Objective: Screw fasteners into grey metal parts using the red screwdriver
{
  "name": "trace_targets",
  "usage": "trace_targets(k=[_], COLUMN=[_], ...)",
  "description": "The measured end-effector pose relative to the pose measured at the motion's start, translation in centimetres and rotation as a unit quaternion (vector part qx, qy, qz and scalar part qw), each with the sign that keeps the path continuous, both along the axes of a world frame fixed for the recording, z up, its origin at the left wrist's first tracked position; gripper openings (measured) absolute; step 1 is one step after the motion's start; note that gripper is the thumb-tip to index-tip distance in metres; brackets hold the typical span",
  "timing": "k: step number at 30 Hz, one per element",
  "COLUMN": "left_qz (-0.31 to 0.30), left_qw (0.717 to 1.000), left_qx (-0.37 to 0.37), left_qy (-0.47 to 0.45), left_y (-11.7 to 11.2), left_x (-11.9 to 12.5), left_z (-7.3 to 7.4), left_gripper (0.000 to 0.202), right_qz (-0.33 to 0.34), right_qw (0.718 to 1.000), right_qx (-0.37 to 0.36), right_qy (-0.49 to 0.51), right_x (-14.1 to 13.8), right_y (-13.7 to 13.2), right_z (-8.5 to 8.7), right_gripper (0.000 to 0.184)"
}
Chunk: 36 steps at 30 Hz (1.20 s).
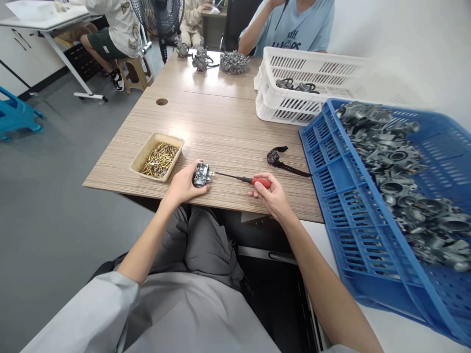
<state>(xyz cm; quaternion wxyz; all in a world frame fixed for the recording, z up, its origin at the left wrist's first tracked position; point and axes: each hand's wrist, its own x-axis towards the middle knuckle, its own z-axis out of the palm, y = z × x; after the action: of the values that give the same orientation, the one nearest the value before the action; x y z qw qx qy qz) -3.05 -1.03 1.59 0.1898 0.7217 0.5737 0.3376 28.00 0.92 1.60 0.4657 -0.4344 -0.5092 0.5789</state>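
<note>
A small grey metal carburetor point(201, 175) is gripped in my left hand point(183, 183), just above the table's near edge. My right hand point(271, 194) holds a screwdriver point(260, 183) by its red handle. Its thin dark shaft points left, and the tip meets or nearly meets a small brass-coloured part point(212, 173) on the carburetor's right side; contact is too small to tell. Left of my left hand stands a cream plastic tray point(135, 165) filled with small brass pieces point(159, 160).
A black wristwatch point(274, 157) lies right of the screwdriver. The blue crate point(331, 181) holds many carburetors; the white crate point(283, 109) holds a few dark parts. Along the far edge are carburetors point(200, 60) and a tub of metal parts point(234, 63). A person in blue point(294, 29) sits opposite.
</note>
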Motion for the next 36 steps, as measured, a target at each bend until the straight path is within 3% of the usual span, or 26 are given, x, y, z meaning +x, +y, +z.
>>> trace_targets(k=[36], left_qz=[-0.004], left_qw=[1.0], left_qx=[0.003], left_qy=[0.004], left_y=[-0.03], left_x=[0.02], left_z=[0.02], left_gripper=[0.078], right_qz=[0.007], right_qw=[1.0], right_qx=[0.0], right_qy=[-0.017], right_x=[-0.05], right_y=[0.08], right_z=[0.03], right_gripper=[0.044])
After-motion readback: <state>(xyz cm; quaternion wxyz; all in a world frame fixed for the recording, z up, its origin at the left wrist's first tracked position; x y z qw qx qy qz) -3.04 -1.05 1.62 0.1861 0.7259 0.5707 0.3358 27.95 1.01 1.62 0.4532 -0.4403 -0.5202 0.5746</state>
